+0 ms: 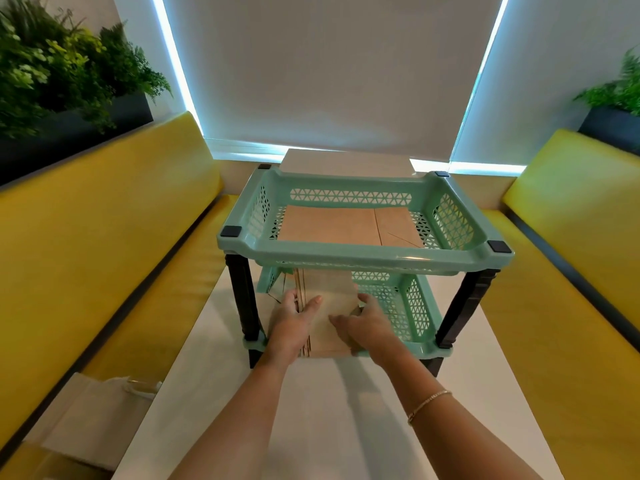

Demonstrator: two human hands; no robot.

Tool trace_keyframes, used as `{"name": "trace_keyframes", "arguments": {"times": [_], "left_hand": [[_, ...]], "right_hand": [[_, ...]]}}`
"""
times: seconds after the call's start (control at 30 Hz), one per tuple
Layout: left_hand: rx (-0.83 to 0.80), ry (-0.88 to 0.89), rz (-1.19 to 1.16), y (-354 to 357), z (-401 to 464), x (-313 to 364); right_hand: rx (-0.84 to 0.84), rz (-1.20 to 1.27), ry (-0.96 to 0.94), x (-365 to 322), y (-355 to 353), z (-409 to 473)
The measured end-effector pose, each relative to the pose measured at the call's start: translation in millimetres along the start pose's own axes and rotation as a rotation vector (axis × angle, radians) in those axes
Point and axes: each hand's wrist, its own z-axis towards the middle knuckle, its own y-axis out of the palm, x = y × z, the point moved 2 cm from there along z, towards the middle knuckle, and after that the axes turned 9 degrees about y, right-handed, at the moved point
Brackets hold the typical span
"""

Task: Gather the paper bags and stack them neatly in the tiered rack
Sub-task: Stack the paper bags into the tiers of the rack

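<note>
The job looks well on its way, I think. The green rack [363, 258] stands on the white table [339, 410] and has two shelves. Flat brown bags [332, 225] already lie in the top shelf [360, 197]. One of them shows a fold line on the right. A small stack [329, 306] of bags is partway in the bottom shelf [398, 299], and its near end hangs out over the front edge. So this stack is not all the way in yet. The left hand [294, 323] lies on the left side of the stack, with its thumb on top. The right hand [363, 323] holds the right side, with fingers over the top and some curled at the edge. The two hands are near each other, with the stack between them. The stack is thin and flat, and you can see the edges of a few bags on its left side, like pages in a book. They look a bit uneven there, so they may need a tidy. Something pale that may be one more bag [100, 410] lies on the yellow seat [138, 289] to the left, so I guess it is still to be picked up. I cannot tell if there are more bags.
</note>
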Motion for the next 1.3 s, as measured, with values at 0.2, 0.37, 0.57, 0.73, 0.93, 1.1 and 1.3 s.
{"name": "trace_keyframes", "arguments": {"times": [0.2, 0.37, 0.57, 0.73, 0.93, 1.1, 1.3], "left_hand": [[-0.139, 0.102, 0.074, 9, -6, 22], [-0.143, 0.204, 0.303, 17, 4, 43], [-0.251, 0.298, 1.035, 9, 30, 30], [-0.379, 0.397, 1.144, 22, 38, 24], [-0.495, 0.301, 1.198, 28, 45, 14], [-0.492, 0.272, 1.149, 33, 45, 17], [-0.168, 0.069, 0.661, 18, 44, 31]], "right_hand": [[0.041, 0.136, -0.031, 0, -15, 9], [0.236, 0.238, -0.053, 4, -39, 17], [0.407, 0.173, -0.059, 21, -50, 16], [0.423, 0.149, -0.090, 23, -46, 17], [0.427, 0.142, -0.105, 26, -49, 18], [0.432, 0.147, -0.110, 29, -49, 21], [0.434, 0.155, -0.102, 30, -49, 21]]}}
